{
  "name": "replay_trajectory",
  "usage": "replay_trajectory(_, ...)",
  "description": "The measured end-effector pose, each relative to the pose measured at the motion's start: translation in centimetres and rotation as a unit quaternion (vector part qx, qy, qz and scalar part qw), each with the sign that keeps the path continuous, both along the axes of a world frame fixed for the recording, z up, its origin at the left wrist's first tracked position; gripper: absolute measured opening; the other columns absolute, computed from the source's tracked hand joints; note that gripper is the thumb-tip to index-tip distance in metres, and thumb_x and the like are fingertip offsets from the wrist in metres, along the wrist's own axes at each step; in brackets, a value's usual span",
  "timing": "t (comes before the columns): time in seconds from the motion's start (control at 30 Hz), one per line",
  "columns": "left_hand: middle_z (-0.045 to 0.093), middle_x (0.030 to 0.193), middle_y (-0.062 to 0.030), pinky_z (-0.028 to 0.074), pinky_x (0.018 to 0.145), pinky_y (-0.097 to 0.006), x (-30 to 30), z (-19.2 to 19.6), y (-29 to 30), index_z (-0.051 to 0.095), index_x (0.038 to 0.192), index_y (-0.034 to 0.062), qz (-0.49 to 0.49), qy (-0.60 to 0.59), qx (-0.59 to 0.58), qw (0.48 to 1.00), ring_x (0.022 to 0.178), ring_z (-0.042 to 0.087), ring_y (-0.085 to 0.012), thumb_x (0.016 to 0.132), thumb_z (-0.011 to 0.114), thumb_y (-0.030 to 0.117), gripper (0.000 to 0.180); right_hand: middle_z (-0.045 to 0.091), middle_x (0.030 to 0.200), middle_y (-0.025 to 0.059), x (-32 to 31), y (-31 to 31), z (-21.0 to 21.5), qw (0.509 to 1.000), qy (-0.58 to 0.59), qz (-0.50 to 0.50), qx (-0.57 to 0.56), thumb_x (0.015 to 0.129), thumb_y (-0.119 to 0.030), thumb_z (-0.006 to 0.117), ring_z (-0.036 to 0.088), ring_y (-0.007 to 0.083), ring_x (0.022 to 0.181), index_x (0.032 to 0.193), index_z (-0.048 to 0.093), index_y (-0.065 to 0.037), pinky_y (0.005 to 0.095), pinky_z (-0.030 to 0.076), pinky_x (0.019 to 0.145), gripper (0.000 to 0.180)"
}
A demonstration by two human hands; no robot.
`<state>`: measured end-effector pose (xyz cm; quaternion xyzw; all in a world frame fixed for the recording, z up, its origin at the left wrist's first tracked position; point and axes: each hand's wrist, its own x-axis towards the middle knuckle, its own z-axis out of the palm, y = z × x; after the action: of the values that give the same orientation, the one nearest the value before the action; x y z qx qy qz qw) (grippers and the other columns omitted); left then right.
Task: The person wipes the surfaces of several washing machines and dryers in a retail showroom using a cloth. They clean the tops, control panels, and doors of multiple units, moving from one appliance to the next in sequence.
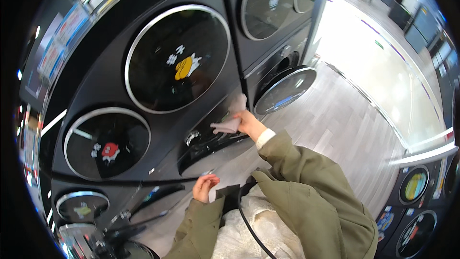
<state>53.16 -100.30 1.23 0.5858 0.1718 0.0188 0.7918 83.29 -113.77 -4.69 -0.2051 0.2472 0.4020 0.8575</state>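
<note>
My right hand (249, 123) is closed on a pale pinkish-grey cloth (229, 125), its fingers pinching the edge. The cloth lies against or just in front of the glossy dark front of a black washing machine (165, 127); whether it touches is unclear. Below it is a dark rounded opening or door (206, 149), partly blurred. Lower and to the left, my left hand (205, 188) hangs in front of my body with loosely bent fingers and nothing visible in it. Above both hands, a large round door (177, 91) with a silver rim is closed.
A smaller round door (108, 132) sits at the left. At the right, a neighbouring machine's round door (286, 90) stands ajar over the grey plank floor (330, 120). A blurred black-and-metal object (115, 225) stands at lower left. More machines (414, 187) line the right edge.
</note>
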Motion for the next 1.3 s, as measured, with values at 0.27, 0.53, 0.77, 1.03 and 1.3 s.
replay_trajectory(0.27, 0.064, 0.099, -0.0153, 0.049, 0.090, -0.035, 4.1, -0.4, -3.3, 0.056, 0.110, -0.0029, -0.095, 0.037, 0.003, 0.995, 0.095, 0.062, -0.0239, 0.092, 0.040, 0.004, 0.025, 0.040, 0.129, 0.0227, 2.8, -13.3, 1.0, 0.991, 0.004, -0.134, -0.017, 0.075, 0.007, 0.043, 0.040, 0.0398, 0.122, 0.129, 0.030, 0.006, 0.0516, 0.031, 0.106, 0.056)
replay_trajectory(0.53, 0.063, 0.099, -0.0157, 0.049, 0.089, -0.036, 10.8, -0.9, -8.2, 0.056, 0.110, -0.0031, -0.073, 0.029, 0.030, 0.996, 0.095, 0.062, -0.0242, 0.092, 0.039, 0.003, 0.025, 0.043, 0.098, 0.0068, 10.9, -16.8, 5.7, 0.941, -0.156, -0.276, -0.120, 0.078, 0.000, 0.042, 0.044, 0.0239, 0.089, 0.120, 0.044, -0.010, 0.0394, 0.042, 0.087, 0.043)
replay_trajectory(0.77, 0.063, 0.099, -0.0152, 0.050, 0.087, -0.035, 19.0, -1.2, -17.6, 0.056, 0.110, -0.0026, -0.032, 0.026, 0.011, 0.999, 0.094, 0.063, -0.0233, 0.093, 0.041, 0.005, 0.024, 0.030, 0.140, 0.0156, 30.0, -28.3, 9.8, 0.843, -0.377, -0.302, -0.238, 0.066, 0.004, 0.037, 0.039, 0.0332, 0.123, 0.142, 0.022, -0.007, 0.0438, 0.044, 0.093, 0.078)
replay_trajectory(1.03, 0.064, 0.098, -0.0157, 0.051, 0.086, -0.036, 20.5, -0.7, -21.7, 0.056, 0.108, -0.0028, 0.056, 0.059, 0.027, 0.996, 0.092, 0.063, -0.0246, 0.091, 0.041, 0.003, 0.024, 0.031, 0.143, 0.0203, 44.7, -31.2, 8.8, 0.751, -0.456, -0.230, -0.419, 0.068, 0.009, 0.030, 0.033, 0.0307, 0.131, 0.145, 0.021, -0.006, 0.0332, 0.031, 0.102, 0.078)
replay_trajectory(1.3, 0.063, 0.097, -0.0151, 0.048, 0.088, -0.037, 22.2, -0.3, -21.7, 0.056, 0.109, -0.0024, 0.092, 0.081, 0.025, 0.992, 0.092, 0.061, -0.0232, 0.093, 0.042, 0.007, 0.023, 0.023, 0.144, 0.0295, 35.7, -18.2, 1.2, 0.591, -0.527, -0.273, -0.546, 0.071, 0.014, 0.037, 0.019, 0.0405, 0.136, 0.136, 0.029, 0.009, 0.0396, 0.012, 0.113, 0.065)
